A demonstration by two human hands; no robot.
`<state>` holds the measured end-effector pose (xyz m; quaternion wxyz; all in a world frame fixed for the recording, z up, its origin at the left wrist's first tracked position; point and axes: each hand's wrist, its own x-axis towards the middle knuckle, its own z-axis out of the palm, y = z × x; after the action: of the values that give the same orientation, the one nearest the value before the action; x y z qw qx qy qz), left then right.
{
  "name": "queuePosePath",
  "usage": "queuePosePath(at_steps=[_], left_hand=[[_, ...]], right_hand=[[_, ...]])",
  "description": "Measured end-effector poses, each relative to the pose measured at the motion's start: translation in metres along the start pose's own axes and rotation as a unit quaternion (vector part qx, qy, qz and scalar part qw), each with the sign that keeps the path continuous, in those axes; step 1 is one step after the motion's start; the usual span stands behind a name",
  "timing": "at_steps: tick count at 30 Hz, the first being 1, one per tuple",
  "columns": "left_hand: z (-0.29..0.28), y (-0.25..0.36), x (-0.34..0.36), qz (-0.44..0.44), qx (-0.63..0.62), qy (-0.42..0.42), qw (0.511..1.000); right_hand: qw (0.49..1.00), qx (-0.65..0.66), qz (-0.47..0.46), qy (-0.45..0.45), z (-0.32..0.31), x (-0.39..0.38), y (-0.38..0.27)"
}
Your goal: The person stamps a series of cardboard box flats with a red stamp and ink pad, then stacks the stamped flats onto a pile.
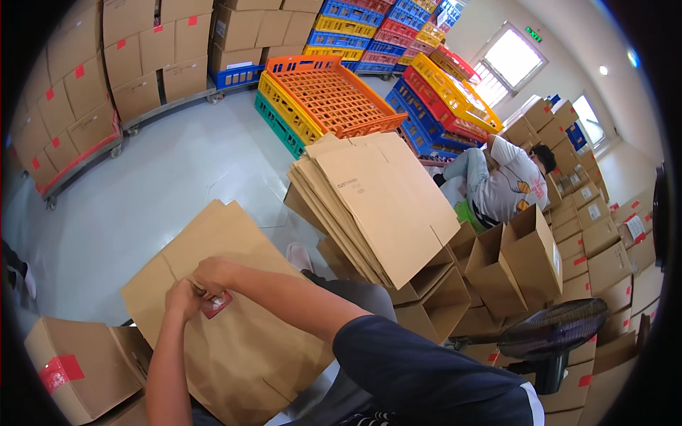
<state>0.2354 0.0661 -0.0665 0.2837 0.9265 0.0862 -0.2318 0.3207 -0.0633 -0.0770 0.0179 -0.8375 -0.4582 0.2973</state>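
Note:
A flattened brown cardboard box [234,341] lies across my lap in the lower left. My left hand [183,297] and my right hand [212,277] meet on its upper half, both with fingers curled and pressed together around a small red-and-white label [217,305]. I cannot make out exactly what each set of fingers grips. Just beyond, to the right, a stack of flat cardboard sheets [383,206] rests at a slant on open boxes.
Stacked plastic crates [291,99] stand ahead. A co-worker [504,184] sits at right. Open boxes [522,255] and a black fan [550,330] are to my right, a taped box [85,362] to my left. Carton-loaded trolleys [149,78] line the upper left.

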Motion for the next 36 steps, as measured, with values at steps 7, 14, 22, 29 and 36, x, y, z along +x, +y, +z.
queuePosePath(at_steps=[7,14,22,29,36], left_hand=[[-0.008,0.016,-0.009,-0.034,0.064,0.001,0.997],[-0.005,0.002,0.003,-0.022,0.092,-0.011,0.995],[-0.002,0.007,0.003,-0.029,0.063,-0.016,0.997],[-0.002,-0.006,0.017,-0.009,0.073,-0.044,0.996],[-0.004,0.006,0.005,-0.008,0.112,-0.019,0.993]], right_hand=[[1.0,0.016,0.021,-0.005,-0.004,-0.005,-0.006],[1.0,0.025,0.01,0.014,-0.015,-0.014,-0.016],[1.0,-0.015,0.018,0.001,-0.003,0.0,-0.009],[0.998,-0.02,0.01,-0.063,-0.008,0.011,-0.005],[0.998,-0.03,0.012,-0.052,-0.011,0.003,-0.008]])
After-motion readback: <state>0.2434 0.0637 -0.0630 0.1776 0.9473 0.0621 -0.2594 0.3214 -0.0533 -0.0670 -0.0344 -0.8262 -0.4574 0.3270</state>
